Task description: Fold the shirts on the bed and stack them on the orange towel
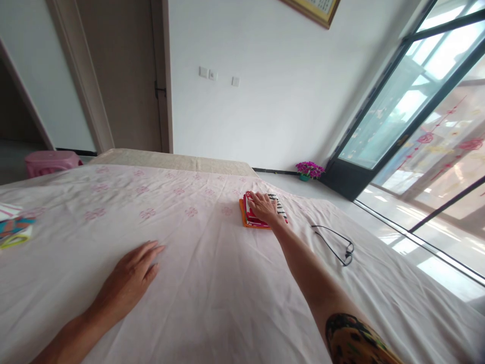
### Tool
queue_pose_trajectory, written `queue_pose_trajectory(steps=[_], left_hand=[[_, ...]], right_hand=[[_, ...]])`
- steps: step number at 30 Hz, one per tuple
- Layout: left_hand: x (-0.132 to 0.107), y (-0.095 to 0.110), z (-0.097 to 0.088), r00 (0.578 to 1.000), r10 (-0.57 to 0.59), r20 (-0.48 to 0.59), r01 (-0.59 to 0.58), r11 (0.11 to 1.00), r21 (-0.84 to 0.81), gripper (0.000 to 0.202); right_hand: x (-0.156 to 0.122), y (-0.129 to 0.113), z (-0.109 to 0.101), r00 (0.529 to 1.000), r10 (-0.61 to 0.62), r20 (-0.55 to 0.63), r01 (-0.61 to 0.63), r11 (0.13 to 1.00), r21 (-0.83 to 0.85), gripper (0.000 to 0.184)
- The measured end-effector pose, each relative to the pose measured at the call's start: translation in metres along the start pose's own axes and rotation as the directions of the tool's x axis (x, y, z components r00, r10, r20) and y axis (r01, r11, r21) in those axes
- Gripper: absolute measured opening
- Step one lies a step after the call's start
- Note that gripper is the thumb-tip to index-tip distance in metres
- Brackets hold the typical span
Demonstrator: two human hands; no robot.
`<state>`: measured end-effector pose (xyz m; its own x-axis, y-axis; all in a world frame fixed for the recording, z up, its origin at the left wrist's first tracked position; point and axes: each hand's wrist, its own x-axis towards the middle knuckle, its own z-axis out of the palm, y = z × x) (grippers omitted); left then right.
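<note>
My right hand (262, 206) reaches forward and lies flat on top of a small stack of folded cloths (251, 219). Red, orange and black-and-white striped layers show around the fingers; part of the top is hidden beneath the palm. Nearer to me on the left, my left hand (131, 270) rests over the pale flowered sheet (204, 288), holding nothing, with its fingers stretched out and the thumb a little apart.
Black-framed glasses (347, 253) lie with their arms unfolded to the right of my forearm. More folded cloths (17, 230) sit at the far left. Beyond the sheet stand a pink stool (53, 163), a pot of purple flowers (308, 171) and a glass door (382, 116).
</note>
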<state>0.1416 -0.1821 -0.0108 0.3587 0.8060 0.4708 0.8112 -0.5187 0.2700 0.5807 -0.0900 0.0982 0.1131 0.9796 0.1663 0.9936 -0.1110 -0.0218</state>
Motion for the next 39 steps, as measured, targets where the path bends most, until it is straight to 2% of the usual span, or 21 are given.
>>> queue_pose_trajectory(steps=[8,14,19,22,26,28,30,32,34,35,37,39], left_hand=[[0.000,0.004,0.000,1.000,-0.015,0.008,0.015,1.000,-0.012,0.040],[0.004,0.022,-0.017,0.997,-0.071,0.034,0.072,0.997,-0.020,0.041],[0.008,0.031,-0.030,0.988,-0.119,0.094,0.124,0.991,-0.054,0.041],[0.007,0.032,-0.033,0.988,-0.135,0.077,0.142,0.984,-0.106,0.040],[0.007,0.027,-0.032,0.981,-0.193,0.009,0.191,0.966,-0.176,0.039],[0.008,0.019,-0.033,0.959,-0.271,-0.081,0.250,0.946,-0.205,0.041],[0.008,0.006,-0.038,0.922,-0.338,-0.190,0.296,0.930,-0.219,0.043],[0.009,-0.012,-0.051,0.883,-0.365,-0.294,0.315,0.927,-0.205,0.041],[0.011,-0.038,-0.072,0.848,-0.359,-0.389,0.325,0.933,-0.154,0.041],[0.012,-0.054,-0.086,0.813,-0.366,-0.453,0.350,0.929,-0.121,0.040],[0.011,-0.088,-0.120,0.788,-0.340,-0.514,0.390,0.921,-0.010,0.041],[0.008,-0.122,-0.157,0.751,-0.381,-0.540,0.490,0.869,0.067,0.044]], right_hand=[[-0.005,-0.003,0.008,0.999,-0.022,-0.046,0.022,1.000,0.008,0.052],[0.002,0.012,0.019,0.997,-0.040,-0.061,0.042,0.998,0.038,0.051],[0.015,0.020,0.021,0.996,-0.086,-0.032,0.085,0.996,-0.030,0.049],[0.016,0.008,0.008,0.997,-0.054,-0.050,0.051,0.997,-0.055,0.050],[-0.005,-0.036,-0.005,0.965,-0.114,-0.235,0.098,0.992,-0.080,0.048],[-0.030,-0.066,-0.003,0.952,-0.187,-0.244,0.182,0.982,-0.044,0.050],[-0.062,-0.094,0.005,0.951,-0.258,-0.168,0.263,0.965,0.006,0.052],[-0.094,-0.116,0.016,0.957,-0.282,-0.067,0.287,0.955,0.078,0.055],[-0.120,-0.131,0.027,0.946,-0.321,0.034,0.314,0.939,0.141,0.054],[-0.130,-0.136,0.032,0.946,-0.321,0.053,0.309,0.937,0.160,0.053],[-0.141,-0.142,0.037,0.954,-0.296,0.048,0.284,0.943,0.173,0.052],[-0.146,-0.144,0.039,0.961,-0.277,0.022,0.269,0.947,0.176,0.050]])
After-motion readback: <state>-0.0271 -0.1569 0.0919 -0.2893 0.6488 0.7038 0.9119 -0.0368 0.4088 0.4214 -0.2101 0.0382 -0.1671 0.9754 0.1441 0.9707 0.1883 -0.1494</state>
